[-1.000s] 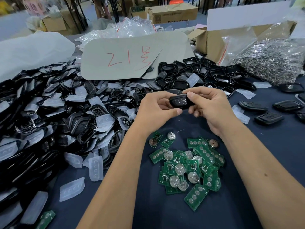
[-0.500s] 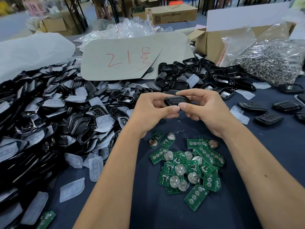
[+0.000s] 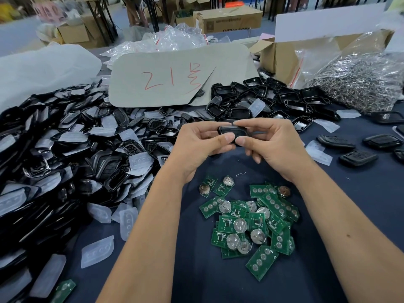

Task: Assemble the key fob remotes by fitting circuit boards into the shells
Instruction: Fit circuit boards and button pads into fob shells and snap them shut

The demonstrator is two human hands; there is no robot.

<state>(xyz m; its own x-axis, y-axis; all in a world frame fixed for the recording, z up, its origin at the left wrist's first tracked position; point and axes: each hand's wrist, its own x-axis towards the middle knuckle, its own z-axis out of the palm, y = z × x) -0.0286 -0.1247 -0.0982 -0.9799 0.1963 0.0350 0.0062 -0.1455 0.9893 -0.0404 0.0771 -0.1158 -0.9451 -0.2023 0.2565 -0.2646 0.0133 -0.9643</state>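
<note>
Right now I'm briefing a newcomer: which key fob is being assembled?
Start at the pile of green circuit boards on the blue cloth. Just beyond it, both hands meet. The black key fob pinched between them is the only one lifted off the table.

This is a small assembly workshop or a packing room of a factory. The tabletop (image 3: 360, 215), covered with dark blue cloth, carries a big heap of black shells (image 3: 65, 149), many clear button pads (image 3: 97, 251) and a pile of green circuit boards (image 3: 251, 224). A plastic bag of metal rings (image 3: 360, 84) lies beside an open carton (image 3: 282, 57). Behind, more cardboard boxes (image 3: 229, 19) stand on the floor, and a grey card (image 3: 175, 77) bears red handwriting.
</note>
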